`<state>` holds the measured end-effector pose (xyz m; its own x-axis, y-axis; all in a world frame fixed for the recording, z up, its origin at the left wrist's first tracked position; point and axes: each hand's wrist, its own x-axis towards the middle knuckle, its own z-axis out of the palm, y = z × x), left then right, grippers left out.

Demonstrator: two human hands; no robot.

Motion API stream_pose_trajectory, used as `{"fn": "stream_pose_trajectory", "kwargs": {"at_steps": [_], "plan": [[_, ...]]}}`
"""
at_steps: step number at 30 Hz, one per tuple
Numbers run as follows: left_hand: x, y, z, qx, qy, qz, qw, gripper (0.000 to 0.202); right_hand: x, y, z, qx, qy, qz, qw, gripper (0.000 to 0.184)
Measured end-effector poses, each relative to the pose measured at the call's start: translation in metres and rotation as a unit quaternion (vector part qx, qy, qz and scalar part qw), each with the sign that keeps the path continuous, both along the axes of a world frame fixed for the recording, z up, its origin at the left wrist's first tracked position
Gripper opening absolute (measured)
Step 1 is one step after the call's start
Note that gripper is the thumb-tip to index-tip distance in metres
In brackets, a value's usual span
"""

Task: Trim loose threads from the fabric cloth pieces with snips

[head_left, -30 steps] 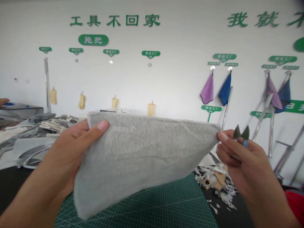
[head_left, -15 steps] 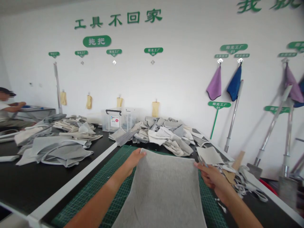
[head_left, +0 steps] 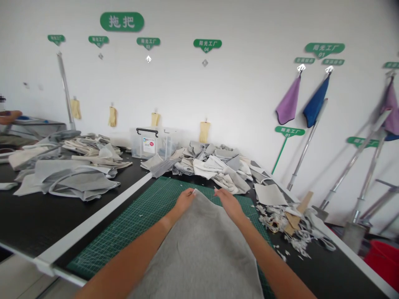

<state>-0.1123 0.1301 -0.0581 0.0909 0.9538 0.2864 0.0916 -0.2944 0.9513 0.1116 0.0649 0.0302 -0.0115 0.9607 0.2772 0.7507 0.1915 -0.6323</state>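
A grey cloth panel [head_left: 202, 249] hangs over the green cutting mat [head_left: 131, 226] and runs down past the bottom of the view. Its upper left corner is pinched between the closed fingers of my left hand [head_left: 184, 201]. My right hand [head_left: 230, 203] is closed a short way to the right, above the cloth's top edge. A tiny pale bit shows at its fingertips, but what they grip is unclear. My right forearm covers the cloth's right corner.
Cloth pieces lie heaped behind the mat [head_left: 215, 164] and at left [head_left: 77, 180]. A clear lidded box [head_left: 145, 143] stands at the back. Scraps [head_left: 296, 236] litter the right side near a red bucket [head_left: 383, 259]. Mop poles [head_left: 307, 145] lean on the wall.
My right hand has moved left from the cloth's upper right corner, close to my left hand. The cloth's top edge has narrowed and slackened. The view has tipped down.
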Motion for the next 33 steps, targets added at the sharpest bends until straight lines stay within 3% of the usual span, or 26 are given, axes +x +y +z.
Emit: {"fn": "stream_pose_trajectory", "kwargs": {"at_steps": [4, 10, 17, 33], "plan": [[0.001, -0.01, 0.001, 0.074, 0.034, -0.029, 0.996, 0.035, -0.037, 0.016, -0.024, 0.012, 0.022, 0.012, 1.0, 0.045], [0.0, -0.02, 0.014, 0.113, 0.081, -0.024, 0.99, 0.038, -0.041, 0.01, -0.058, 0.095, 0.02, 0.038, 0.995, 0.04], [0.002, -0.024, 0.013, 0.118, 0.052, -0.004, 0.992, 0.033, -0.042, 0.004, -0.054, 0.107, -0.008, 0.038, 0.994, 0.04], [0.002, -0.02, 0.012, 0.148, 0.102, -0.064, 0.982, 0.033, -0.046, -0.005, -0.048, 0.114, -0.036, 0.077, 0.99, 0.037]]}}
